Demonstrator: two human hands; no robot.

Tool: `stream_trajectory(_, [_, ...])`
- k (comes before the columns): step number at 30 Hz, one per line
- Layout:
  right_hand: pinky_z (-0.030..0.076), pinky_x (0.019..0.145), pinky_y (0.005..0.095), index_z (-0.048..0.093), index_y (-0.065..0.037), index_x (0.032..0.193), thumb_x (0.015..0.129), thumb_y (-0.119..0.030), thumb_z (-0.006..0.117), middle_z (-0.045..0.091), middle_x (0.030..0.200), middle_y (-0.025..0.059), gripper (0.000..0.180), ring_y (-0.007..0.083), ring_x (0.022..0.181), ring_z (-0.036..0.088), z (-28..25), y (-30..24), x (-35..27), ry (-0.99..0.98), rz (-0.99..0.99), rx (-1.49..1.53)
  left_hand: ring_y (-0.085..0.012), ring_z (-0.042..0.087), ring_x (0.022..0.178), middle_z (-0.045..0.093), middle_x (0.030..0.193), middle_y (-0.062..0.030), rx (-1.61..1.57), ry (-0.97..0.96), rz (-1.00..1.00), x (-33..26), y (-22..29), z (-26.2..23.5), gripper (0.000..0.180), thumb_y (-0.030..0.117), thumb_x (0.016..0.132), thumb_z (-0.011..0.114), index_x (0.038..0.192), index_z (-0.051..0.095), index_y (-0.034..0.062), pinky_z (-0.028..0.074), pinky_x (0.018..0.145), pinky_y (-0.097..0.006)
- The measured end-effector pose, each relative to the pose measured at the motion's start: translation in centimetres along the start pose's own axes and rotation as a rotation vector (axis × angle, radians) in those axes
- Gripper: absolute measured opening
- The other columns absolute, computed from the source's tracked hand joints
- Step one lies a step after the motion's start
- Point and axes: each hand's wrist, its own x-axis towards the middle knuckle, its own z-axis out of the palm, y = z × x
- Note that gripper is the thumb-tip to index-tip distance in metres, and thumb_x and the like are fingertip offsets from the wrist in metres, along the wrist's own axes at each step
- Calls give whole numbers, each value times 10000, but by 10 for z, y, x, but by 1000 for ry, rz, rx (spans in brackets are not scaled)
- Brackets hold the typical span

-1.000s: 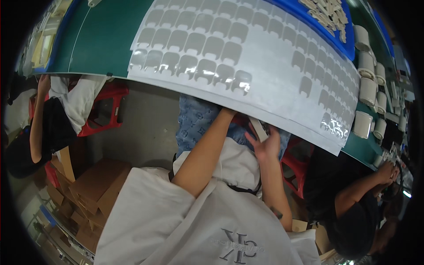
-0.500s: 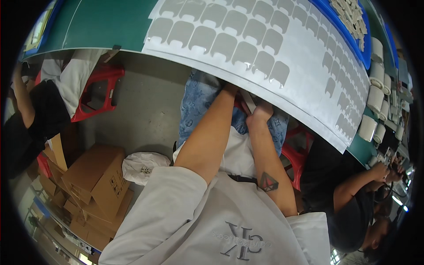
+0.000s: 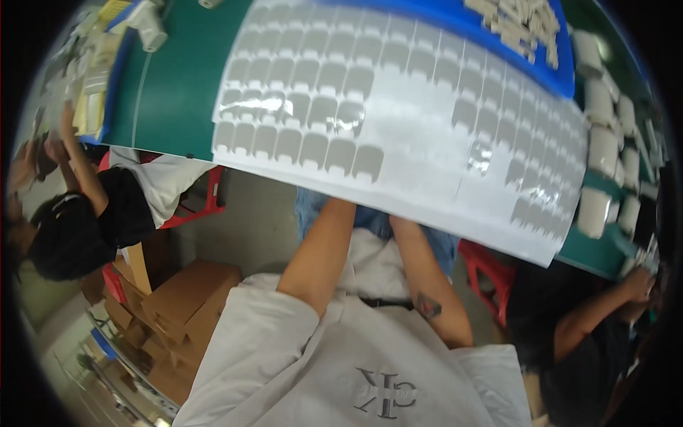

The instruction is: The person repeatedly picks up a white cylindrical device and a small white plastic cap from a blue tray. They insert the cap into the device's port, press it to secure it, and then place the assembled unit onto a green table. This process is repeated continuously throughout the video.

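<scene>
Both my forearms reach forward and pass beneath the near edge of the table. My left forearm (image 3: 321, 252) and my right forearm (image 3: 421, 274) show, but the table edge covers both hands, so whatever they hold or touch is hidden. Right above them on the table lies a large white sheet (image 3: 416, 153) with rows of grey, rounded, notched adhesive pieces (image 3: 313, 151). Part of its middle is bare backing. Some pieces shine under the light.
A blue tray (image 3: 455, 28) of small beige parts (image 3: 523, 28) sits behind the sheet. White rounded casings (image 3: 594, 212) line the right side of the green table (image 3: 171, 85). Co-workers work at left and right. Red stools (image 3: 487, 274) and cardboard boxes (image 3: 192, 295) stand below.
The view has tilted up, showing more of the table. Earlier my right hand and a pale strip beside it partly showed under the table edge; now both are hidden.
</scene>
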Motion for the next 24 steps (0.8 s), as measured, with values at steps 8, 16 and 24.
stream_trajectory(8, [493, 912, 342, 567, -49, 1270, 992, -360, 493, 642, 1195, 102, 424, 219, 1069, 621, -100, -67, -14, -984, 167, -639, -303, 599, 1093, 626, 1201, -158, -213, -116, -109, -83, 27, -71, 453, 150, 779, 749, 1194, 604, 38, 472, 942, -384])
stream_trajectory(16, [519, 846, 341, 630, -65, 1205, 760, -145, 773, 623, 1195, 124, 475, 274, 1010, 635, -41, -134, -140, -1434, -663, -779, -280, 601, 1079, 637, 1194, -130, -104, -374, 289, -138, 123, -229, 519, 144, 603, 876, 1081, 690, 68, 476, 908, -382])
stream_trajectory(24, [510, 830, 381, 648, -108, 1203, 706, -101, 770, 597, 1256, 139, 512, 324, 1025, 620, 6, -235, -135, -940, -1436, -975, -298, 527, 1163, 578, 1289, -122, 75, -365, 901, -35, 206, -229, 610, 213, 583, 900, 1146, 690, 110, 419, 973, -411])
